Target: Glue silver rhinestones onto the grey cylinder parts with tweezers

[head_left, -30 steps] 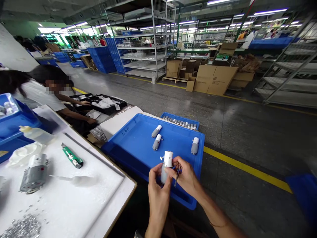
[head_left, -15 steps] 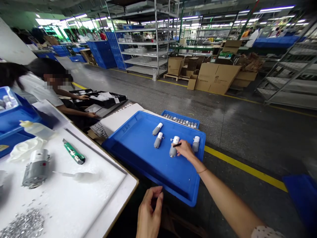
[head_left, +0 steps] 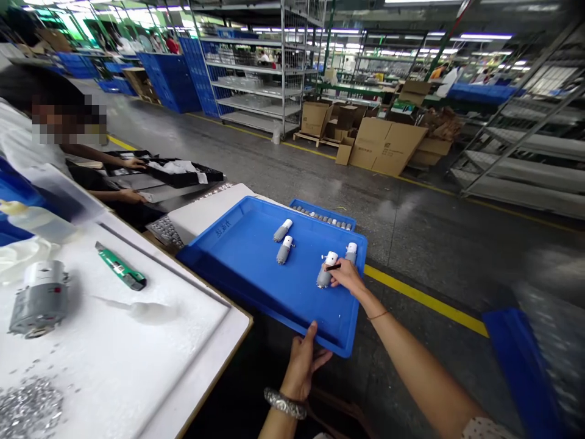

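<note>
My right hand point(head_left: 348, 275) is closed on a thin black pen-like stick point(head_left: 333, 267), its fingertips also gripping a small grey-and-white motor point(head_left: 324, 277) over the blue tray point(head_left: 256, 268). Partly behind that hand is a second motor point(head_left: 351, 249) near the tray's right wall. Two similar motors, one upper point(head_left: 282, 230) and one lower point(head_left: 284, 250), lie further left in the tray. My left hand point(head_left: 304, 360) is wrapped round the tray's near rim, thumb on top and fingers below. A metal bracelet circles that wrist.
On the white worktable point(head_left: 183, 347) lie a green utility knife point(head_left: 121, 266), a larger motor point(head_left: 40, 299), a squeeze bottle point(head_left: 41, 221) and a heap of small metal pieces point(head_left: 30, 405). Another blue tray point(head_left: 322, 210) holds a row of motors. A co-worker point(head_left: 50, 116) sits at left.
My left hand has moved up and taken hold of the tray's near rim. With the motor, my right hand has shifted right, closer to the rightmost motor. The view has swung slightly.
</note>
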Motion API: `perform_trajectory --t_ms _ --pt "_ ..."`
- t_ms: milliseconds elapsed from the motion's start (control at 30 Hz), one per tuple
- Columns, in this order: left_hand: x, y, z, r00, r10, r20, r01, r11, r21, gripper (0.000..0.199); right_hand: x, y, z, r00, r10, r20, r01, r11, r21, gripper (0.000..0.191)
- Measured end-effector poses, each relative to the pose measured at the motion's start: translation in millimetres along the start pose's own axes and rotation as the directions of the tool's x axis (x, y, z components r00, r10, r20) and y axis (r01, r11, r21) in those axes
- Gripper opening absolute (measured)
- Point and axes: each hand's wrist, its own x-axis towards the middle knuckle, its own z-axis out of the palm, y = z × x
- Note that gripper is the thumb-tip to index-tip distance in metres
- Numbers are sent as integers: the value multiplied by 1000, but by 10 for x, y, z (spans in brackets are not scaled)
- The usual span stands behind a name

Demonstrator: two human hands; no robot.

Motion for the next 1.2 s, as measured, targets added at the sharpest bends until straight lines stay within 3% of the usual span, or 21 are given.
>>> perform_trajectory --t_ms 200,400,533,700,833,1000,1200 --pt "189 135 39 996 68 -56 -70 997 -29 34 502 -255 -217 998 -17 -68 11 996 -85 29" --pt "336 94 47 981 147 -126 -150 989 -15 34 907 -508 -249 994 -16 -106 -3 984 -177 28" --pt "433 21 40 960 228 -164 -229 973 13 33 1027 -573 -296 989 -21 -146 -12 976 -219 27" --pt "527 -11 33 944 303 -132 -294 952 84 29 1026 -620 -338 967 -79 -243 16 968 -252 30" --pt "565 -17 14 942 322 -99 -310 944 117 29 1039 -897 -17 957 -170 -234 113 965 -238 31" --pt "471 27 -117 950 298 -94 -278 944 179 32 1201 -1488 552 972 -188 -138 164 972 -170 31" --pt "552 498 -196 921 374 -107 -328 894 304 28 1320 -1941 879 979 -153 -133 138 984 -115 32"
